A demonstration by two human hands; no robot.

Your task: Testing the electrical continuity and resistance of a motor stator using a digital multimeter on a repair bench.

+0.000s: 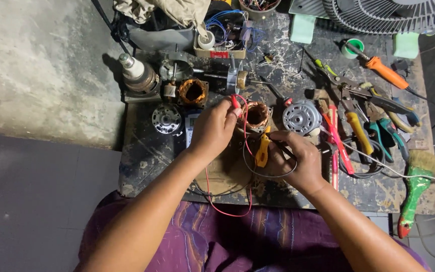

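Observation:
My left hand (212, 128) pinches a red test probe (235, 102) and holds its tip against a copper-wound motor stator (256, 116) on the worn dark workbench (142, 156). A red lead (227, 209) loops from the probe down over the bench edge. My right hand (293, 161) grips a yellow-handled tool (263, 148) together with a black lead (270, 175), just in front of the stator.
A second copper stator (193, 91), a round motor cover (166, 119) and a silver motor housing (302, 117) lie nearby. Pliers, screwdrivers (384, 71) and cutters crowd the right side, with a green-handled brush (415, 189). A fan grille (388, 15) stands at the back.

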